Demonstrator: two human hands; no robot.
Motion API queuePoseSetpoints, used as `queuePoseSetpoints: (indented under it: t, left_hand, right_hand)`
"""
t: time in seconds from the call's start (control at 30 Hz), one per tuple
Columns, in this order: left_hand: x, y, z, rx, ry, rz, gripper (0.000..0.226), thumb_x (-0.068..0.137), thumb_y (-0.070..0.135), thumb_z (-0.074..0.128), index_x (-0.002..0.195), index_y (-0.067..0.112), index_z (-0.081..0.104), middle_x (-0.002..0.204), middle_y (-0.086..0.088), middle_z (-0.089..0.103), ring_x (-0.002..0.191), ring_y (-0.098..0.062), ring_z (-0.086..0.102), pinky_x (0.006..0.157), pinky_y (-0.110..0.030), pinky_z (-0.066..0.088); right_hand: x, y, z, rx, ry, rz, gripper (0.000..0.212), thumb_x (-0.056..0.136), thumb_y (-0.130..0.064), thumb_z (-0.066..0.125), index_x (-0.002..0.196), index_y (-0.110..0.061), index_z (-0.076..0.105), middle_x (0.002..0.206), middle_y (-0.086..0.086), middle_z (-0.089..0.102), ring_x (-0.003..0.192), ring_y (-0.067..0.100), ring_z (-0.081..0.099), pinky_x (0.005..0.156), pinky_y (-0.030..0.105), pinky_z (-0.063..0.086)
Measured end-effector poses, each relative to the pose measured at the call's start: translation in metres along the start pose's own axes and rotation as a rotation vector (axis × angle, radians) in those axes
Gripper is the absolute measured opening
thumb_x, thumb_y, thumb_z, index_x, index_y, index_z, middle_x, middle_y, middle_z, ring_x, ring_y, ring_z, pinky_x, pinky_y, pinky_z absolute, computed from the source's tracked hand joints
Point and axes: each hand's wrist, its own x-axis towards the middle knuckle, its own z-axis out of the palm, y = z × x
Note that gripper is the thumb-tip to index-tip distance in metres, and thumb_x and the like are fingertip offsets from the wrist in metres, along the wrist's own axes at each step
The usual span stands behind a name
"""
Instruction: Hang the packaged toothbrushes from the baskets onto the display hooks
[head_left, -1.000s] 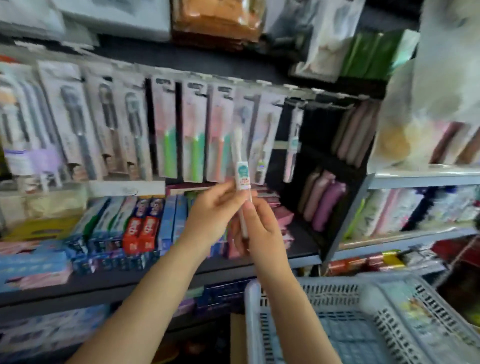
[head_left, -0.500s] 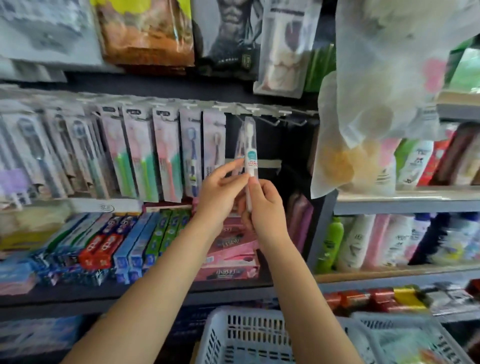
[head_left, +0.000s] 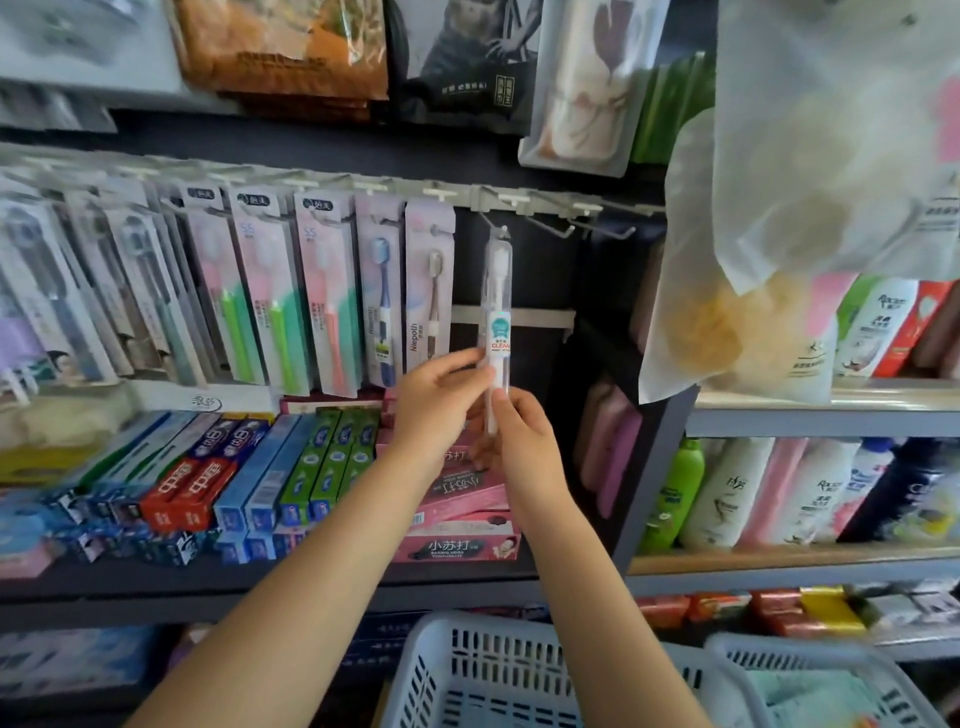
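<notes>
A slim clear packaged toothbrush (head_left: 497, 306) with a teal label stands upright, its top at a display hook (head_left: 492, 221) on the grey rail. My left hand (head_left: 437, 397) pinches the pack's lower middle from the left. My right hand (head_left: 518, 441) pinches its bottom end from below. Two more hooks (head_left: 587, 226) to the right carry nothing. Further packaged toothbrushes (head_left: 322, 291) hang in a row to the left. A white basket (head_left: 498, 670) sits at the bottom centre.
Toothpaste boxes (head_left: 249, 478) fill the shelf below the rail. A hanging plastic bag (head_left: 810, 208) bulges in at the upper right. Bottles (head_left: 737, 493) stand on the right shelves. A second basket (head_left: 831, 680) sits at the lower right.
Both hands have raised the toothbrush pack up and to the right, from in front of the toothpaste shelf to the hook. The view has shifted right and upward.
</notes>
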Motion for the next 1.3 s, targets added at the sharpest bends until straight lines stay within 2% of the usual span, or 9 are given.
queuePoseSetpoints:
  t: [0.27, 0.37, 0.47, 0.63, 0.83, 0.97, 1.07, 1.17, 1.3]
  left_hand:
    - [0.037, -0.027, 0.006, 0.064, 0.049, -0.069, 0.025, 0.091, 0.026, 0.074, 0.114, 0.017, 0.075, 0.097, 0.006, 0.075, 0.085, -0.005, 0.071, 0.071, -0.015, 0.058]
    - [0.041, -0.033, 0.005, 0.062, 0.021, -0.065, 0.020, 0.091, 0.024, 0.074, 0.110, 0.017, 0.075, 0.091, 0.009, 0.073, 0.075, 0.002, 0.069, 0.061, -0.008, 0.052]
    - [0.039, -0.044, 0.002, 0.113, -0.028, -0.040, 0.013, 0.091, 0.020, 0.074, 0.103, 0.022, 0.075, 0.089, 0.013, 0.073, 0.078, 0.005, 0.069, 0.067, -0.008, 0.051]
    - [0.009, -0.099, -0.008, 0.302, -0.040, -0.028, 0.016, 0.095, 0.026, 0.069, 0.104, 0.016, 0.076, 0.092, 0.005, 0.073, 0.084, -0.006, 0.067, 0.077, -0.023, 0.053]
    - [-0.122, -0.180, 0.030, 0.561, -0.466, -0.093, 0.015, 0.099, 0.023, 0.060, 0.094, 0.022, 0.074, 0.080, 0.006, 0.071, 0.075, -0.011, 0.066, 0.067, -0.028, 0.047]
    - [-0.206, -0.201, 0.090, 0.720, -0.735, -0.026, 0.021, 0.102, 0.033, 0.056, 0.110, 0.021, 0.071, 0.108, 0.004, 0.066, 0.095, -0.016, 0.063, 0.075, -0.031, 0.048]
    - [-0.250, -0.207, 0.148, 0.697, -0.848, 0.002, 0.039, 0.102, 0.039, 0.052, 0.138, 0.022, 0.054, 0.139, 0.005, 0.049, 0.121, -0.017, 0.052, 0.093, -0.034, 0.047]
    - [-0.289, -0.224, 0.207, 0.683, -0.914, -0.061, 0.070, 0.101, 0.050, 0.049, 0.159, 0.022, 0.020, 0.165, 0.006, 0.015, 0.150, -0.016, 0.020, 0.117, -0.036, 0.028]
    - [-0.329, -0.258, 0.271, 0.919, -0.823, -0.137, 0.092, 0.091, 0.069, 0.035, 0.161, 0.022, -0.003, 0.167, 0.001, -0.022, 0.154, -0.019, -0.018, 0.125, -0.043, 0.003]
  right_hand:
    - [0.044, 0.032, 0.004, 0.108, 0.037, 0.132, 0.029, 0.106, -0.027, 0.053, 0.116, -0.002, 0.064, 0.104, 0.017, 0.075, 0.085, 0.029, 0.075, 0.075, 0.039, 0.062]
    - [0.049, 0.034, 0.003, 0.152, 0.042, 0.159, 0.032, 0.105, -0.029, 0.054, 0.116, -0.001, 0.065, 0.103, 0.017, 0.075, 0.084, 0.026, 0.075, 0.070, 0.032, 0.059]
    - [0.047, 0.037, 0.000, 0.134, 0.070, 0.188, 0.036, 0.103, -0.034, 0.057, 0.113, -0.001, 0.066, 0.093, 0.015, 0.076, 0.076, 0.022, 0.074, 0.065, 0.028, 0.058]
    - [0.013, 0.059, -0.028, -0.128, 0.126, 0.208, 0.032, 0.104, -0.033, 0.056, 0.106, -0.002, 0.066, 0.083, 0.014, 0.073, 0.063, 0.021, 0.070, 0.058, 0.032, 0.057]
    - [-0.108, 0.099, -0.146, -0.637, 0.278, 0.200, 0.016, 0.102, -0.024, 0.058, 0.097, -0.012, 0.067, 0.076, 0.005, 0.072, 0.070, 0.022, 0.071, 0.070, 0.048, 0.060]
    - [-0.178, 0.092, -0.257, -0.778, 0.530, 0.244, 0.016, 0.100, -0.023, 0.059, 0.085, -0.027, 0.063, 0.075, -0.003, 0.069, 0.073, 0.024, 0.070, 0.069, 0.046, 0.057]
    - [-0.212, 0.102, -0.347, -0.866, 0.645, 0.367, 0.011, 0.100, -0.020, 0.058, 0.091, -0.017, 0.065, 0.080, -0.001, 0.069, 0.081, 0.025, 0.068, 0.073, 0.042, 0.053]
    - [-0.230, 0.131, -0.435, -1.020, 0.595, 0.560, 0.016, 0.099, -0.021, 0.058, 0.109, -0.011, 0.066, 0.099, 0.005, 0.070, 0.093, 0.027, 0.065, 0.076, 0.035, 0.046]
    - [-0.228, 0.184, -0.522, -1.162, 0.277, 0.685, 0.027, 0.095, -0.030, 0.061, 0.120, -0.020, 0.063, 0.120, 0.006, 0.069, 0.112, 0.032, 0.064, 0.101, 0.047, 0.046]
